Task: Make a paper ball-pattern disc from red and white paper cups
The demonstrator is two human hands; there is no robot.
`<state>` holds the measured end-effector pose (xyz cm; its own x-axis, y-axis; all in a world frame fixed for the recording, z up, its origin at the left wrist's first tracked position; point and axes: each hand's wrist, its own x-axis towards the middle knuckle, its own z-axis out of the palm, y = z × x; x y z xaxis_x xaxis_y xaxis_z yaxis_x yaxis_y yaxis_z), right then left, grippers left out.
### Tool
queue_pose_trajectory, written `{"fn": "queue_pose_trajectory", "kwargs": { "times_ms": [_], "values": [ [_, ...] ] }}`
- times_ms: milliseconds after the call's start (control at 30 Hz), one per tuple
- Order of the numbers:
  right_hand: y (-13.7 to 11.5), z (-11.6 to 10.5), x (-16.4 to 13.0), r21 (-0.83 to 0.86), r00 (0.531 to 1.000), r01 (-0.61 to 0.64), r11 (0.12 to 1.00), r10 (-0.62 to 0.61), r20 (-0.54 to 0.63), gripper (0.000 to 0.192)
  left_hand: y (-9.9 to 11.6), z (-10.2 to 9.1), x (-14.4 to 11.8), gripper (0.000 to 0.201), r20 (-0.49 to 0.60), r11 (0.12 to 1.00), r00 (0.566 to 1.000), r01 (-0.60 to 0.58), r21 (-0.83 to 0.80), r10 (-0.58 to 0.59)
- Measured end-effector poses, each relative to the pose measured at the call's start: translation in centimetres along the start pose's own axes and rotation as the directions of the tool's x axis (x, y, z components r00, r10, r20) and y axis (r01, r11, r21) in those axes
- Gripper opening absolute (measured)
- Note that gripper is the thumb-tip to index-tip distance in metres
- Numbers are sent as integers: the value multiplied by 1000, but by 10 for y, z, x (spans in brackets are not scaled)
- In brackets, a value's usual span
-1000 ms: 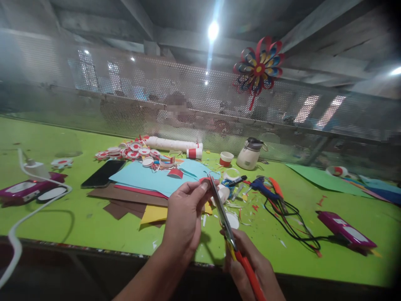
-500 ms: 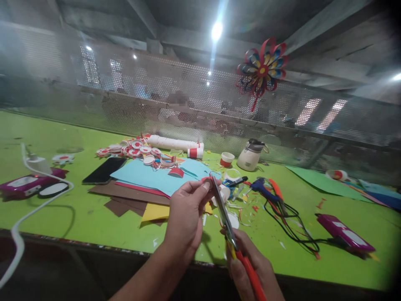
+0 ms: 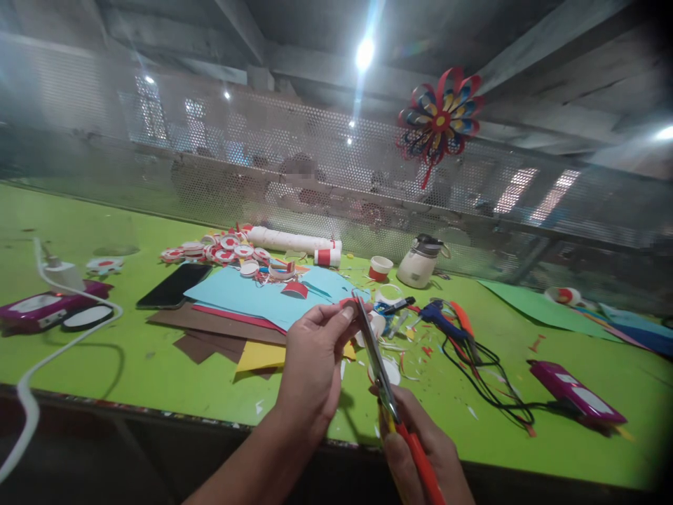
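My left hand (image 3: 315, 351) is closed, pinching a small red piece (image 3: 348, 304), probably paper, between thumb and fingers; most of it is hidden. In my right hand (image 3: 420, 435) is a pair of scissors (image 3: 376, 358) with red and yellow handles, fingers wrapped round them. The blades point up and away, their tips right beside the red piece. How far the blades are parted is hard to make out. Beyond my left hand lie light blue paper sheets (image 3: 236, 293), with brown sheets (image 3: 210, 324) and a yellow sheet (image 3: 260, 359) under them.
Red-and-white paper discs (image 3: 228, 243) are heaped at the back, near a white roll (image 3: 289, 238). A phone (image 3: 173, 286) lies to the left. Rightward are a blue glue gun (image 3: 442, 315) with its cable and a purple power strip (image 3: 575, 393). Paper scraps litter the green table (image 3: 473, 449).
Almost nothing differs. Both hands, the red piece and the scissors keep nearly the same place, and the view has shifted very slightly.
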<state>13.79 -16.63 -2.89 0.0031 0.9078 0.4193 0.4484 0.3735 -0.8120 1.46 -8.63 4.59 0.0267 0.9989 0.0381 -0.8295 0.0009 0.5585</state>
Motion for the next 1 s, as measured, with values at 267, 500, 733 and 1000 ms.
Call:
{"fn": "queue_pose_trajectory", "kwargs": {
  "times_ms": [267, 500, 733, 1000],
  "values": [
    [-1, 1, -1, 16, 998, -61, 998, 61, 26, 48, 0, 0, 0, 14, -3, 1000, 1000, 5, 11, -5],
    [-4, 0, -1, 33, 996, -87, 996, 86, 36, 45, -1, -1, 0, 13, 18, 1000, 1000, -3, -2, 3],
    [0, 3, -2, 6, 998, -66, 998, 66, 2, 45, 0, -2, 0, 13, 18, 1000, 1000, -1, -4, 2],
    [-1, 7, -3, 3, 996, -89, 996, 89, -13, 50, 1, -4, 0, 14, 3, 1000, 1000, -8, -8, 8]
  ]
}}
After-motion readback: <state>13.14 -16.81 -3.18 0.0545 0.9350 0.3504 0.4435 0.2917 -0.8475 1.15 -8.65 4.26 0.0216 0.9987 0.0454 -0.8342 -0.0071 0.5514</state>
